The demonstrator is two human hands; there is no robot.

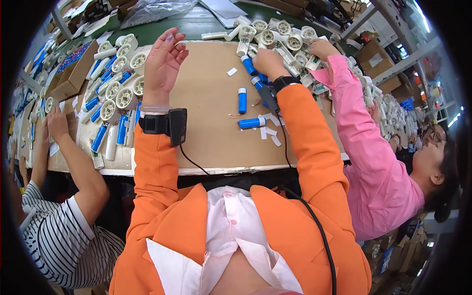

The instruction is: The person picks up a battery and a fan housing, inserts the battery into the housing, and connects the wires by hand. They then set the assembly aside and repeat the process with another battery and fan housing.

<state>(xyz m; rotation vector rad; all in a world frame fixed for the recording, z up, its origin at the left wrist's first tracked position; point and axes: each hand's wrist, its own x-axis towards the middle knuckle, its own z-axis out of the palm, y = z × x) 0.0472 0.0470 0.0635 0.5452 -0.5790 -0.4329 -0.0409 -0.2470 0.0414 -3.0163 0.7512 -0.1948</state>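
Note:
My left hand (166, 64) is raised over the left side of the brown board, palm showing, its fingers loosely bent and apart with nothing in them. At the edge of the pile, my right hand (268, 64) has curled fingers, and what they hold, if anything, is hidden. Beside its fingertips is a blue cylinder (248, 64) with a white end, like a battery pack. Another blue cylinder (257, 82) lies by my right wrist. Nearer me, one blue cylinder (242, 102) points away and another (251, 123) lies sideways, thin wires near them.
White paper slips (271, 132) lie on the brown board (211, 147). White round housings (267, 37) and tubes are heaped behind my right hand; more housings (113, 90) and blue cylinders lie left. A co-worker's pink sleeve (351, 108) reaches in from the right; another person's hand (58, 123) works at left.

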